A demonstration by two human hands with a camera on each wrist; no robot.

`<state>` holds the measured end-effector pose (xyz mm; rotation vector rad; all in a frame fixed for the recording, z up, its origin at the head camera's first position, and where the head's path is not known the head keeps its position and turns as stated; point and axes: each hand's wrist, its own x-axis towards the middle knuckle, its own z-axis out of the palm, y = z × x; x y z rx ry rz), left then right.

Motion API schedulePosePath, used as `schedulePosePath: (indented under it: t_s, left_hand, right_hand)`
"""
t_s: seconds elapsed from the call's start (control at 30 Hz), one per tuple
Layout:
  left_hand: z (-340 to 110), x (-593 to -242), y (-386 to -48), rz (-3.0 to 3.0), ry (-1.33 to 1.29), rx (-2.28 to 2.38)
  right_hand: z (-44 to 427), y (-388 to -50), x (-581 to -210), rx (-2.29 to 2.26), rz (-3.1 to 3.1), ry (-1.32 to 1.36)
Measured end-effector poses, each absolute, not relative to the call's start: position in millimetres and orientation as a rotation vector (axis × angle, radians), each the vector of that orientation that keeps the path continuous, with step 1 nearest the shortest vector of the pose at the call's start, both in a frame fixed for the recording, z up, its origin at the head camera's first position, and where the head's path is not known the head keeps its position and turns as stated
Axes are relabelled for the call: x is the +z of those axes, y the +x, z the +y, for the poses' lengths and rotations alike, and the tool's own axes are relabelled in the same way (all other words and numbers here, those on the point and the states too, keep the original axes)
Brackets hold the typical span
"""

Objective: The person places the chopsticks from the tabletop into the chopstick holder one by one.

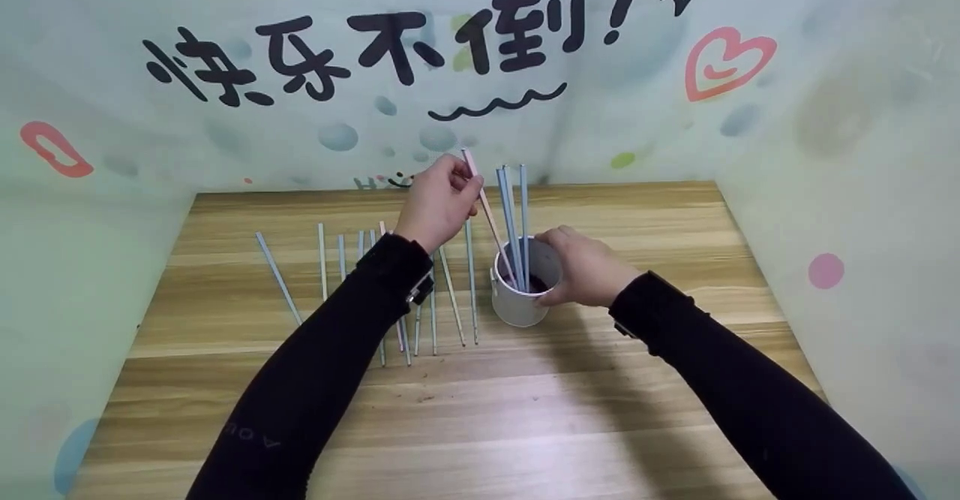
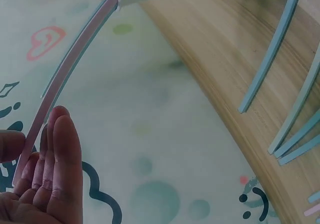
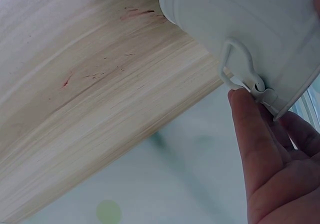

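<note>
Between thumb and fingers my left hand [image 1: 439, 200] pinches the upper end of a pink chopstick [image 1: 488, 211]. That chopstick slants down into a small white bucket [image 1: 519, 311], its lower end inside. My right hand [image 1: 589, 267] grips the bucket at its right side, fingers at the rim; in the right wrist view a finger touches the wire handle [image 3: 242, 56]. Several blue chopsticks [image 1: 523, 207] stand in the bucket, leaning on its wall. The left wrist view shows the pink chopstick [image 2: 75, 59] running from the fingers to the bucket rim.
More chopsticks, mostly blue or pale, lie spread on the wooden table [image 1: 525, 410] left of the bucket; one blue chopstick [image 1: 277, 275] lies farthest left. My left forearm covers part of them. A printed backdrop [image 1: 637, 132] rises behind the table and along both sides.
</note>
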<state>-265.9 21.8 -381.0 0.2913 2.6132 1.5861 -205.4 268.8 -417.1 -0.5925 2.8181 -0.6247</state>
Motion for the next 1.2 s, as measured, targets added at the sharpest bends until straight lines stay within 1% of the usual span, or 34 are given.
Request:
schedulePosePath:
  t_s: [0.83, 1.03, 1.2]
  left_hand:
    - [32, -399, -262, 2.674, 0.376, 1.443]
    - [29, -400, -260, 2.663, 0.374, 1.457]
    - [18, -401, -262, 2.628, 0.337, 1.469]
  right_hand:
    - [271, -208, -421, -0.627, 2.828, -0.626]
    - [270, -208, -420, -0.63, 2.82, -0.613]
    - [270, -208, -420, -0.626, 2.82, -0.606]
